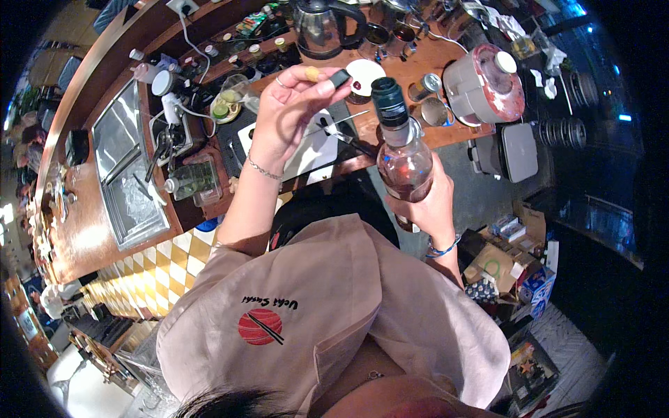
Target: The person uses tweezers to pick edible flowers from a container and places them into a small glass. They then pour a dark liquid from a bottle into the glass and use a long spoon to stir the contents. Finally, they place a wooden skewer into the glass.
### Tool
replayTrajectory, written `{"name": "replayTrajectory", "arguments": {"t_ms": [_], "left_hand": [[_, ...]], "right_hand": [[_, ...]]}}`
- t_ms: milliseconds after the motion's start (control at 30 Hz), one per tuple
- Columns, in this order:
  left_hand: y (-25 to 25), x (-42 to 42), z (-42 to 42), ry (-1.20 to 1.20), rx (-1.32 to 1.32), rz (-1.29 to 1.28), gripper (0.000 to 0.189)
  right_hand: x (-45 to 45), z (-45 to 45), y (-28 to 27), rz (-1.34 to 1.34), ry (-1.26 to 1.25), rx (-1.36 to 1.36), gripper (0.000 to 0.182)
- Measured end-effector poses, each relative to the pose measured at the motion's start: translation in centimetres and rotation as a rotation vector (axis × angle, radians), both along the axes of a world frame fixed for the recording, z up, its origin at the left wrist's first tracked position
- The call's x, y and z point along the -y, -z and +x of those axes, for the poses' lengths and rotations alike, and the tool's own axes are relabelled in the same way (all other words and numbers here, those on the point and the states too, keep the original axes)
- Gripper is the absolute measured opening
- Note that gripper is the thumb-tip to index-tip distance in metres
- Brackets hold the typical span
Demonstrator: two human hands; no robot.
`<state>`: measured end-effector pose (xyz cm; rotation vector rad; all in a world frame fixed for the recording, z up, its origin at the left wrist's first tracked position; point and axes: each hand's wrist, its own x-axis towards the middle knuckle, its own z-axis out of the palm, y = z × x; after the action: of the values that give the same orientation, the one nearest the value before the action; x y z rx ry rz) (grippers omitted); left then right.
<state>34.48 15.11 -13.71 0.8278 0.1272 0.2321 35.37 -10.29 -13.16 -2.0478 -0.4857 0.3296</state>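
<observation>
My right hand (431,201) grips the lower body of a clear glass bottle (402,167), which has a dark sleeve round its neck and stands tilted in front of me. Raised beside it, my left hand (298,107) pinches a stopper with a dark cap (339,78) and a cork-coloured end (312,73) between thumb and fingers. Below the left hand lie a white cutting board (319,151) and a knife (349,140). A small white plate (366,73) is behind the bottle's neck. To the right of the neck stand a can (426,86) and a glass mug (435,112).
An electric kettle (318,26) and several bottles line the counter's back. A grey and red appliance (483,86) stands at right. On the left are a steel ice bin (130,193) and a container of green leaves (196,179). Cardboard boxes (491,266) sit on the floor at right.
</observation>
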Motion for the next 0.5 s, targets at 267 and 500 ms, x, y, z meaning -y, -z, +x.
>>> {"name": "replayTrajectory", "arguments": {"t_ms": [267,500], "left_hand": [[-2.3,-1.5,-4.2,-0.220,0.077,0.463,0.019],[-3.3,-4.5,-6.7,-0.335,0.190,0.734,0.018]], "right_hand": [[-3.5,-1.2,-0.9,-0.026,-0.119,0.033,0.068],[-6.0,-2.6,-1.3,-0.089,-0.175,0.125,0.068]]}}
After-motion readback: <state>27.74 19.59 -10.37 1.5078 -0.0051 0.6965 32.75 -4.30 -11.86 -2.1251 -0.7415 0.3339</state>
